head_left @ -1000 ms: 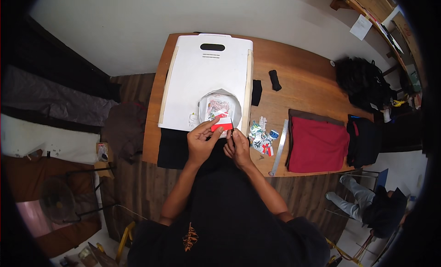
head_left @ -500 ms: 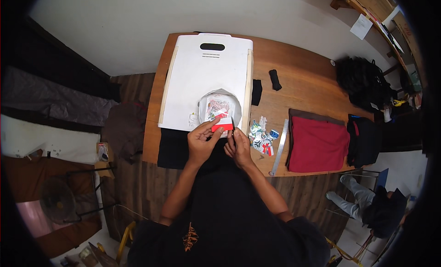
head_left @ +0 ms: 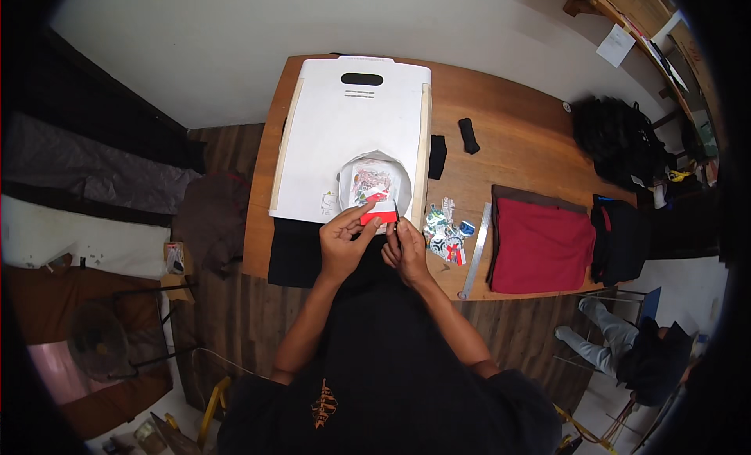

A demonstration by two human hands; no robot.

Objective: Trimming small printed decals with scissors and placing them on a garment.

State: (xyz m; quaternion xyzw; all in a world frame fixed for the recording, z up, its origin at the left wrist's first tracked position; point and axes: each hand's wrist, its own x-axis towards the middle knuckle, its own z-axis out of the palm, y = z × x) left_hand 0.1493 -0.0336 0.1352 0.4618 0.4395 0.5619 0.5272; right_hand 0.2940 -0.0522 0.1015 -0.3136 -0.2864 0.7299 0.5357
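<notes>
My left hand (head_left: 345,242) pinches a small red-and-white piece (head_left: 379,217), which looks like a sticker or patch, between thumb and fingers. At its right edge is a narrow dark blade (head_left: 397,210). My right hand (head_left: 407,255) is closed round the tool, which looks like small scissors; the fingers hide most of it. Both hands are over the near rim of a round white container (head_left: 399,179), with paper scraps (head_left: 369,179) inside. This container is set against a large white board (head_left: 328,134) with an oval slot. Blue, green and red cut pieces (head_left: 446,237) lie right of my hands.
On the wooden table (head_left: 516,118) are a metal ruler (head_left: 476,255), folded maroon cloth (head_left: 542,244), a black pouch (head_left: 618,240) and a small black roll (head_left: 468,136). A black bag (head_left: 618,142) sits at the far right. Another person (head_left: 653,357) is seated at the lower right.
Both hands stay in nearly the same place over the container. The red-and-white piece and the dark blade have shifted only very slightly.
</notes>
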